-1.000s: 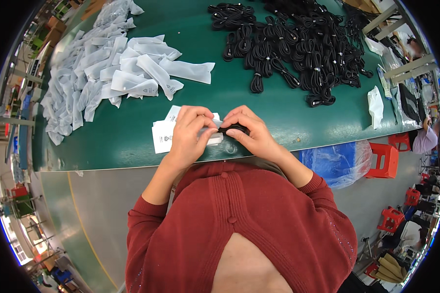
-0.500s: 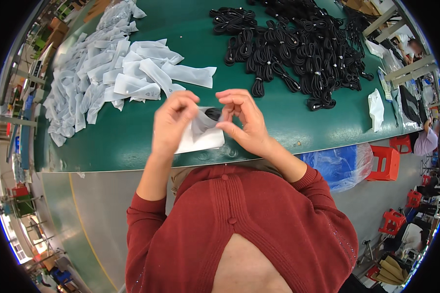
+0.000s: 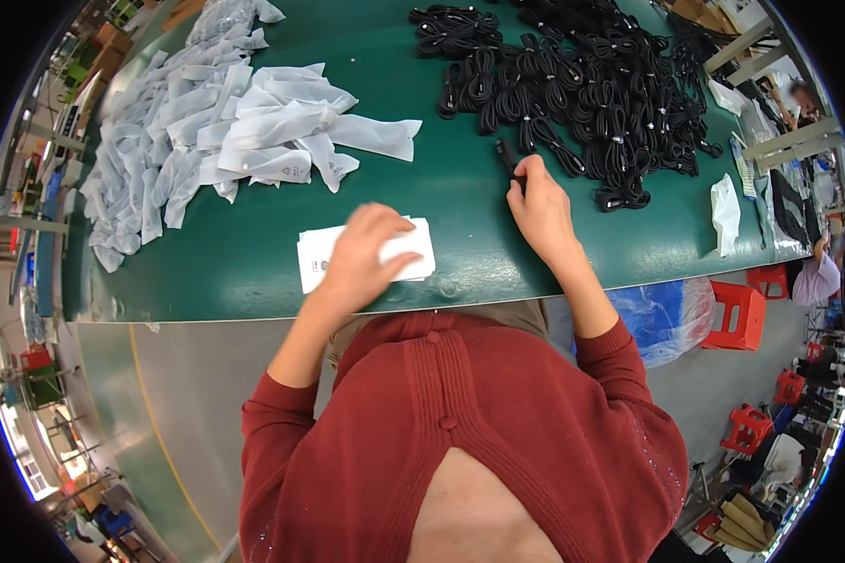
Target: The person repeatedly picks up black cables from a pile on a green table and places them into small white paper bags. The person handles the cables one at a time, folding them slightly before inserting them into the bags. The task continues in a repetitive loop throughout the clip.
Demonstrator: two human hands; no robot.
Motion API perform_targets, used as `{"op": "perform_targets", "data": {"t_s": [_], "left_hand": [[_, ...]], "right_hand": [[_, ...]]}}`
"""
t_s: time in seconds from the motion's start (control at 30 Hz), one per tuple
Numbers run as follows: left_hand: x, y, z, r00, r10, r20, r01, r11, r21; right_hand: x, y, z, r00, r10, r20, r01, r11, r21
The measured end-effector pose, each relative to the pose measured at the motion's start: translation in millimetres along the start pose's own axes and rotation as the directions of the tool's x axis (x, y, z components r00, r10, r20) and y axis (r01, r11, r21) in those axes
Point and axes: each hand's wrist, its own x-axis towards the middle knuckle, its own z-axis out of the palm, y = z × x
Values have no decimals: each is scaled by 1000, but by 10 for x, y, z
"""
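My right hand [image 3: 543, 208] is closed on a coiled black cable [image 3: 507, 161], its end sticking out past the thumb and fingertips toward the cable pile. My left hand [image 3: 361, 251], slightly smeared, hovers over or rests on a stack of flat white pieces [image 3: 315, 253] at the table's near edge; I cannot tell whether it touches them. Its thumb and fingers are apart, with nothing visible between them. Farther left lies a heap of frosted white bags [image 3: 282, 127], some showing small dark print. Many tied coils of black cable [image 3: 573, 94] are piled at the far right.
All this lies on a green table [image 3: 216, 281]. At its right side are a crumpled white bag [image 3: 724, 214] and clear plastic packaging. Below the right edge stand a blue plastic-covered container [image 3: 662, 319] and a red stool [image 3: 734, 322]. Other people are at the far right.
The bag with a black cable in it has left my hands, and a bag now lies atop the left heap. My right hand moved right and took a cable; my left is over the white stack.
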Motion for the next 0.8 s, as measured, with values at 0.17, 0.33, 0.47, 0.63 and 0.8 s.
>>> {"op": "perform_targets", "data": {"t_s": [0.17,0.33,0.47,0.63,0.8], "left_hand": [[-162,-41,265,999,9,30,-13,993,117],[-192,-31,241,959,-282,14,281,949,-142],[-199,-28,188,913,-408,21,399,878,-266],[-193,49,162,982,-189,-27,186,978,-92],[-292,-101,251,991,-136,-13,136,990,-46]], "right_hand": [[-306,-291,-135,995,-76,60,41,890,453],[-501,-417,-172,947,-318,40,275,872,405],[-546,-451,-238,883,-461,85,413,851,325],[-554,-457,-218,864,-495,97,446,839,311],[-579,-463,-197,882,-453,132,375,843,385]]}}
